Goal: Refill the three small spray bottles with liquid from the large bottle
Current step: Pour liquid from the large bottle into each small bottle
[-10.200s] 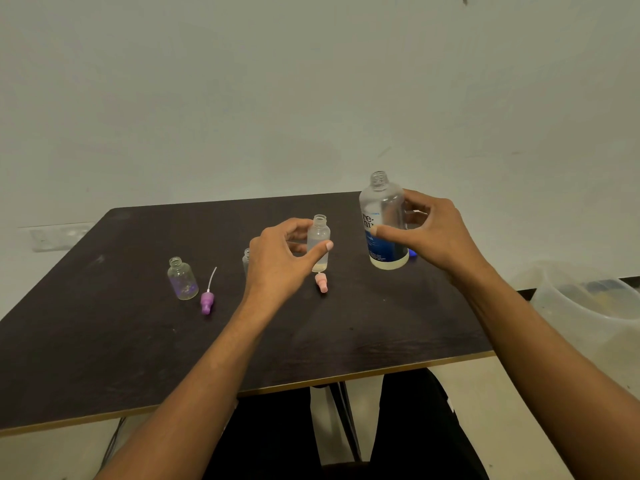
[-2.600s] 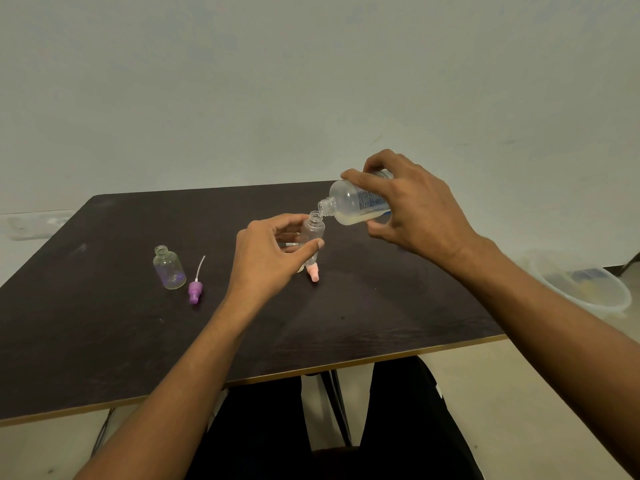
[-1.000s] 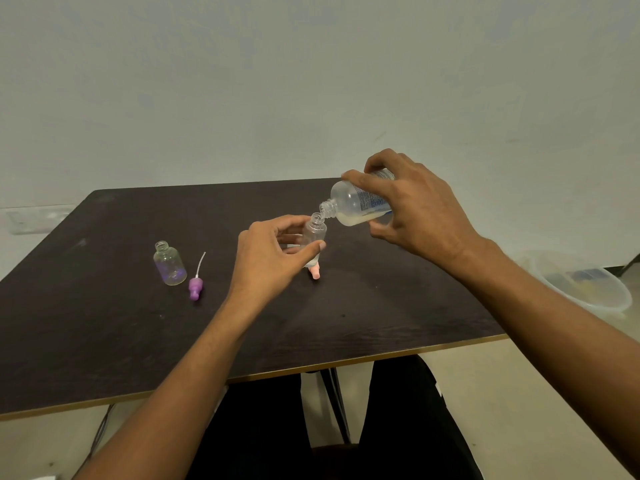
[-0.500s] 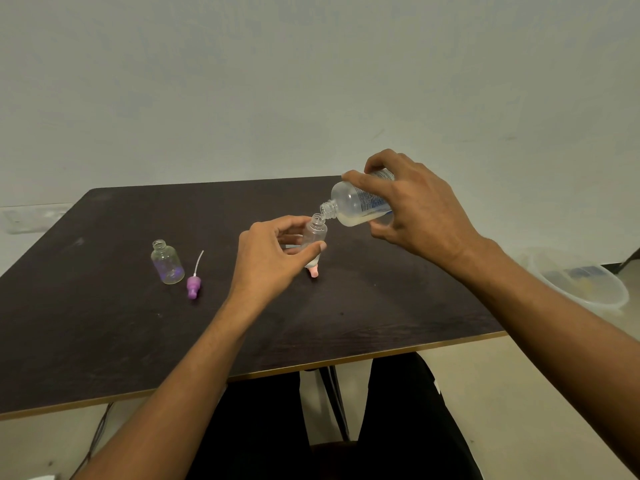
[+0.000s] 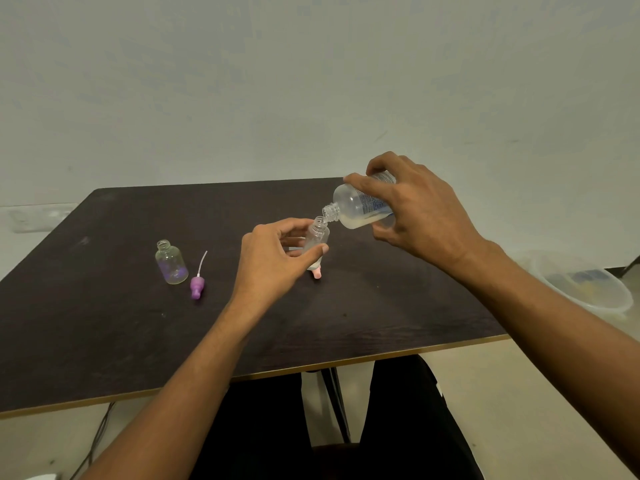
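A plain, spare room, from where I stand: a bare pale wall (image 5: 311,81) with a white socket plate (image 5: 38,218) low on it, a dark table (image 5: 104,341) with a light edge standing before it, a clear plastic tub (image 5: 588,292) on the beige floor (image 5: 536,410), a cable (image 5: 97,434) trailing beneath. Home or office, I cannot tell.
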Demonstrator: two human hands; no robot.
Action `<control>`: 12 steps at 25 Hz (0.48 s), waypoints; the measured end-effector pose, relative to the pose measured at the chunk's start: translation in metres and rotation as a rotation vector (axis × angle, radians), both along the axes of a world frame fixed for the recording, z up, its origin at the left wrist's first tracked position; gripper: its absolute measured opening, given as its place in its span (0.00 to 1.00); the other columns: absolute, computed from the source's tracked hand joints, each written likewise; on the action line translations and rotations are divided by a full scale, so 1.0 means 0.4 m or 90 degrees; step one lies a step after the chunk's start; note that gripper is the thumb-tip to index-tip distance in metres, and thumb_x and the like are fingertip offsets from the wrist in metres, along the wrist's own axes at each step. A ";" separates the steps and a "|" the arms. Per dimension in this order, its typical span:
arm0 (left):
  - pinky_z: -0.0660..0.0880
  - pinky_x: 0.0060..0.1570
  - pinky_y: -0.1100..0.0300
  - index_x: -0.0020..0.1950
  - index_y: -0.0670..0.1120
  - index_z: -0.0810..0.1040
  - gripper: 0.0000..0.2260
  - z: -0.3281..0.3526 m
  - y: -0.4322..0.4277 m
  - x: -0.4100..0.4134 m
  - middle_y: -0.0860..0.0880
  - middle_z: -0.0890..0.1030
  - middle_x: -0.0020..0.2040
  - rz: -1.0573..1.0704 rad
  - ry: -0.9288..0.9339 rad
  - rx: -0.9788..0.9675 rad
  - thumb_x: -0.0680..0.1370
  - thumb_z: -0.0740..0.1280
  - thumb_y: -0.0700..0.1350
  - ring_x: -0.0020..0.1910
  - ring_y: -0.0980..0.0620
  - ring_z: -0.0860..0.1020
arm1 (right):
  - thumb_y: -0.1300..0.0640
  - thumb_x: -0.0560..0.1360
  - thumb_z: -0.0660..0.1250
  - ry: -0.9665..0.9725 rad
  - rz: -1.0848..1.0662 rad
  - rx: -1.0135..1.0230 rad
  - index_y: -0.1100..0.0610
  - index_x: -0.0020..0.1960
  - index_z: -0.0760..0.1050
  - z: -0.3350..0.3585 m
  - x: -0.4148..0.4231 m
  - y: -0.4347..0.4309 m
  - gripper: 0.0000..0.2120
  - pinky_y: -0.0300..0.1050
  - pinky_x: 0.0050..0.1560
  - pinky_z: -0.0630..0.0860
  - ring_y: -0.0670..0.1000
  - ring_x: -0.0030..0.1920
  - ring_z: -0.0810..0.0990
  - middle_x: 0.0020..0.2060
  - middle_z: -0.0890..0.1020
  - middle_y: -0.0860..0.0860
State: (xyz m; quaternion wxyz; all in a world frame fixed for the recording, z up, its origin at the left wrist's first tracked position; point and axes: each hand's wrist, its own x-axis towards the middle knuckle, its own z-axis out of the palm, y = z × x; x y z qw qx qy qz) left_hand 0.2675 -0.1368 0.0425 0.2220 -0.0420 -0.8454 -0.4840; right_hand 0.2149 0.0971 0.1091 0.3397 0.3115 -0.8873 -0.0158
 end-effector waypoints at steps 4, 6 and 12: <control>0.80 0.49 0.72 0.64 0.52 0.84 0.21 -0.001 -0.004 0.003 0.57 0.86 0.52 0.001 0.000 0.001 0.72 0.81 0.51 0.49 0.65 0.83 | 0.54 0.68 0.81 0.002 0.001 0.002 0.47 0.75 0.72 0.000 0.000 -0.005 0.37 0.50 0.52 0.79 0.57 0.60 0.78 0.65 0.76 0.54; 0.81 0.50 0.70 0.64 0.52 0.84 0.21 -0.002 -0.004 0.004 0.56 0.86 0.53 0.004 0.000 -0.002 0.72 0.81 0.51 0.49 0.64 0.83 | 0.54 0.68 0.81 0.002 0.003 0.003 0.47 0.75 0.73 -0.001 -0.001 -0.006 0.37 0.50 0.52 0.79 0.57 0.60 0.78 0.65 0.76 0.54; 0.81 0.51 0.70 0.65 0.51 0.84 0.21 -0.005 -0.004 0.001 0.55 0.86 0.55 0.004 0.006 -0.007 0.72 0.80 0.50 0.50 0.65 0.83 | 0.54 0.69 0.81 -0.003 0.007 -0.001 0.47 0.75 0.73 -0.002 -0.001 -0.006 0.37 0.50 0.53 0.78 0.57 0.60 0.78 0.65 0.76 0.54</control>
